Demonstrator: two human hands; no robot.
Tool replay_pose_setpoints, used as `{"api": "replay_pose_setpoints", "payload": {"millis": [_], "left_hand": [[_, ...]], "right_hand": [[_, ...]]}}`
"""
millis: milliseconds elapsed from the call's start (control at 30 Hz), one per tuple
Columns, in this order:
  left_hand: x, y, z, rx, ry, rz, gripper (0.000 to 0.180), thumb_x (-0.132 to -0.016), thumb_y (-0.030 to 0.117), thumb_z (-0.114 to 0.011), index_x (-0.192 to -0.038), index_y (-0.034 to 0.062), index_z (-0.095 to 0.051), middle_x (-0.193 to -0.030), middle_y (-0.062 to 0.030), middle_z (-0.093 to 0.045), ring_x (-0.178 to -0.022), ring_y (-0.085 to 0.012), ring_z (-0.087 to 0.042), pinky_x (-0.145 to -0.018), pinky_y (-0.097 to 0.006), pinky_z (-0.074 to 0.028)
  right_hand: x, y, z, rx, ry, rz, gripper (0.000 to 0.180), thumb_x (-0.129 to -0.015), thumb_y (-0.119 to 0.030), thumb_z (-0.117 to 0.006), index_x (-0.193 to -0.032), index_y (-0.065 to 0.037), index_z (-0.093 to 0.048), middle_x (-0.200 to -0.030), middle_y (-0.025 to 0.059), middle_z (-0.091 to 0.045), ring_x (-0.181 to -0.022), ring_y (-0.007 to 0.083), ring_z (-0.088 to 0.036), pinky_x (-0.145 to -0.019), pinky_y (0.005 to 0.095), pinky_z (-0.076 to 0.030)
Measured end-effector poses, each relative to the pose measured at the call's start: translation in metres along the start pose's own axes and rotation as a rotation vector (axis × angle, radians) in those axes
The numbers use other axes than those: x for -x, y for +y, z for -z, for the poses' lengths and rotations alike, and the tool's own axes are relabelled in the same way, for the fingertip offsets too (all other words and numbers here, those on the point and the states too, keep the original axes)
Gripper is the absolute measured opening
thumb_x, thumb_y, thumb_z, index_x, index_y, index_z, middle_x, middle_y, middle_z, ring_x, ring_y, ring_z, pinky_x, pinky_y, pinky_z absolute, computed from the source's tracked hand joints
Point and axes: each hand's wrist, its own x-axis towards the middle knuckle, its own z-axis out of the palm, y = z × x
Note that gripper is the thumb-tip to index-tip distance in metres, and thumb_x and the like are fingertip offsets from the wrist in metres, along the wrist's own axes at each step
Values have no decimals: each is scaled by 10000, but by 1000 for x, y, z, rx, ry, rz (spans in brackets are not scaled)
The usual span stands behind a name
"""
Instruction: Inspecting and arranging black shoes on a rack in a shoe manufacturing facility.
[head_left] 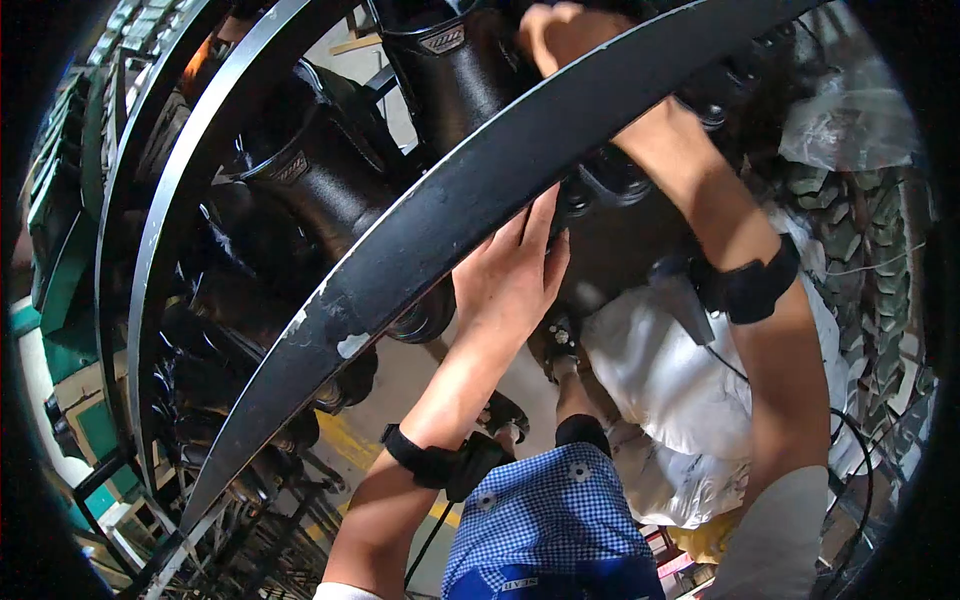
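Observation:
A black metal bar [440, 240] slants across the view in front of both hands. My left hand [505, 275] reaches up to its lower side, fingers stretched and tips hidden behind the bar. Beyond the bar, my right hand [570, 38] is curled beside a tall glossy black boot [455, 75]. What its fingers hold, if anything, is hidden. Dark, shiny boot parts [612, 180] show below the bar between my hands. Another black boot [325, 170] leans to the left, its shaft opening upward.
Curved black rack rails [185, 170] stand on the left, with more dark boots [235, 260] behind them. White bags [665, 375] lie low on the right. Clear plastic [850, 125] and a stack of greenish-grey pieces [865, 270] are farther right. A black cable [855, 440] hangs near my right arm.

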Motion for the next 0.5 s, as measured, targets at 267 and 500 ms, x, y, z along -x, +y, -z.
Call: {"api": "replay_pose_setpoints", "payload": {"millis": [267,500], "left_hand": [[0,-2,2,-1,10,-3,623,-739,204,-639,-1319,145,-418,-1405,-54,-336,-1305,-296,-285,-1038,-518,-250],[2,-7,0,-4,26,12,553,-734,220,-642,-1249,97,-482,-1357,-85,-387,-1307,-306,-278,-1036,-544,-233]], "right_hand": [[6,-4,-2,-186,280,176,118,-670,-84,-565,-769,-52,-621,-707,141,-614,-681,333,-609,-588,401,-498],[35,-27,-3,-279,-30,175,147,-702,-77,-588,-835,-55,-530,-900,97,-533,-863,280,-534,-694,365,-458]]}}
